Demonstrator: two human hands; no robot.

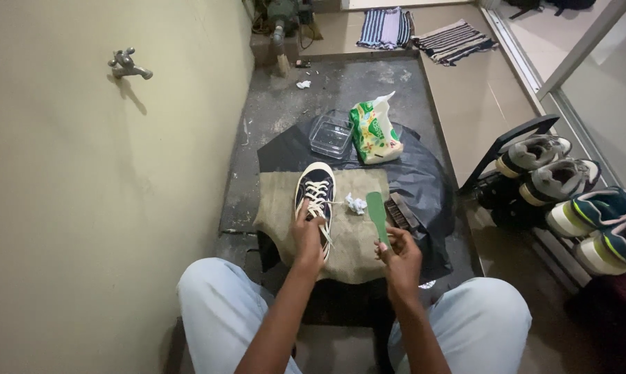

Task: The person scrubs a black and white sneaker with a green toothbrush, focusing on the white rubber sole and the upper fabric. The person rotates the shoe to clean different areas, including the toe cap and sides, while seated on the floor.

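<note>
A dark sneaker (315, 192) with white laces and a white toe cap lies on a brownish cloth (278, 208), toe pointing away from me. My left hand (309, 237) rests on the shoe's heel end and grips it. My right hand (398, 255) holds a flat green brush (377, 215) by its handle, raised just right of the shoe. A crumpled white wad (356, 203) lies on the cloth between the shoe and the brush.
A dark brush (401, 212) lies on black plastic sheeting (417, 180). Behind stand a clear plastic box (331, 135) and a green-yellow pouch (374, 131). A shoe rack (569, 201) with several sneakers is at the right. A tap (127, 64) sticks out of the left wall.
</note>
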